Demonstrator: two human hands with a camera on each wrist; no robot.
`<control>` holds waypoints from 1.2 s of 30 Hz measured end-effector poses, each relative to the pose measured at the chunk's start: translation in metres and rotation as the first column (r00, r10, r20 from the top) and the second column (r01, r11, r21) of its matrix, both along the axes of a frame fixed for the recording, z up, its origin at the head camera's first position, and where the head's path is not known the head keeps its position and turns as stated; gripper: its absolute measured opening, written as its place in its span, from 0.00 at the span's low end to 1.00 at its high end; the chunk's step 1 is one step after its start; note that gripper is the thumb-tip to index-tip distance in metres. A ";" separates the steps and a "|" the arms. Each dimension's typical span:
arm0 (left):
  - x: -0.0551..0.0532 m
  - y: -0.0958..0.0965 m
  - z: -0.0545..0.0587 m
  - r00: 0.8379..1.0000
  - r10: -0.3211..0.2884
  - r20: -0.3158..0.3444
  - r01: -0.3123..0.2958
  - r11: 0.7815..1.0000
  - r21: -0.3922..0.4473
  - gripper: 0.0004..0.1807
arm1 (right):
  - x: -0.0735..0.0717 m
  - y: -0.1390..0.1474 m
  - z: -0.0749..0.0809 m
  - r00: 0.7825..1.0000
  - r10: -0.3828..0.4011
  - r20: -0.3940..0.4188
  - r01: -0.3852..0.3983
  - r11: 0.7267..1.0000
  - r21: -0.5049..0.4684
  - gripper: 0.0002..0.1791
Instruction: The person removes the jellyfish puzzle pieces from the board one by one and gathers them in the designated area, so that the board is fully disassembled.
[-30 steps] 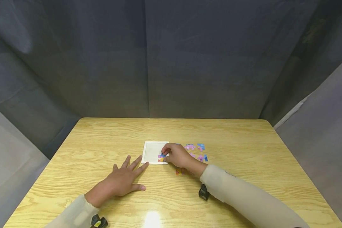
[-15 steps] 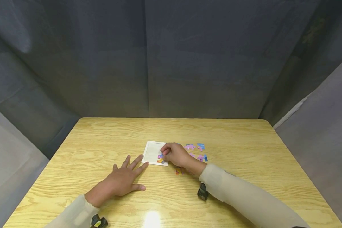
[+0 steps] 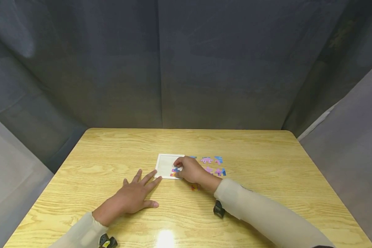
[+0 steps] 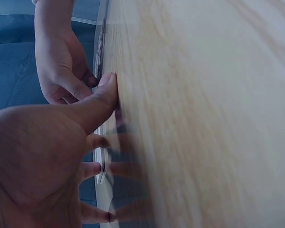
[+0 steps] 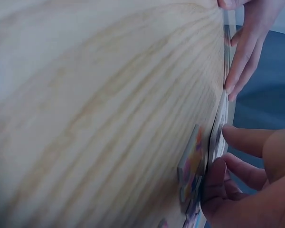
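A flat white puzzle tray (image 3: 165, 163) lies mid-table. A few joined-looking blue, pink and orange jigsaw pieces (image 3: 173, 173) sit in its near right corner. My right hand (image 3: 190, 169) reaches over that corner, its thumb and fingers curled at a jigsaw piece partly hidden beneath them. In the right wrist view, the thumb and fingertips of the right hand (image 5: 256, 175) are down at the tray's edge (image 5: 219, 121). My left hand (image 3: 134, 195) rests spread on the table, two fingertips touching the tray's near left corner. Its thumb shows large in the left wrist view.
Right of the tray lie several loose jigsaw pieces, among them a pink one with eyes (image 3: 206, 160), a blue corner one (image 3: 218, 159) and a pink-and-blue one (image 3: 219, 171). Nearer lies an orange piece (image 3: 194, 187). Dark curtain (image 3: 161, 69) stands behind the table.
The tray turned slightly clockwise, then back most of the way. My right hand shifted slightly left over the tray's corner. The left hand has stayed in place.
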State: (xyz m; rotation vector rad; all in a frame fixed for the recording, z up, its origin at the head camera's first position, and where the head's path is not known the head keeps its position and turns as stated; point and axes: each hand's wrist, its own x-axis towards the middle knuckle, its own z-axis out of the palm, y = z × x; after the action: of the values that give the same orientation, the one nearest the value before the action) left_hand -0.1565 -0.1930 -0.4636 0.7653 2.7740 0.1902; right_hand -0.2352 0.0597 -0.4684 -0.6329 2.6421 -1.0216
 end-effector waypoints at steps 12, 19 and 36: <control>0.001 0.000 0.000 1.000 -0.007 -0.008 0.007 1.000 0.014 0.49 | -0.001 -0.003 0.007 0.995 0.095 0.028 -0.096 0.995 0.022 0.16; 0.001 0.000 -0.001 1.000 -0.013 -0.021 0.013 1.000 0.019 0.49 | -0.003 -0.004 0.010 0.989 0.148 -0.016 -0.146 0.985 0.090 0.10; 0.002 0.001 0.000 1.000 0.000 -0.026 0.000 1.000 0.010 0.49 | -0.005 -0.005 0.010 0.988 0.154 0.030 -0.156 0.985 0.072 0.18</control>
State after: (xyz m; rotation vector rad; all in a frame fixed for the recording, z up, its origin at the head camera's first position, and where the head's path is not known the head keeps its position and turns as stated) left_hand -0.1545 -0.1924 -0.4638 0.7754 2.8001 0.1958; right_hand -0.2405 0.0543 -0.4585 -0.7908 2.5502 -0.8775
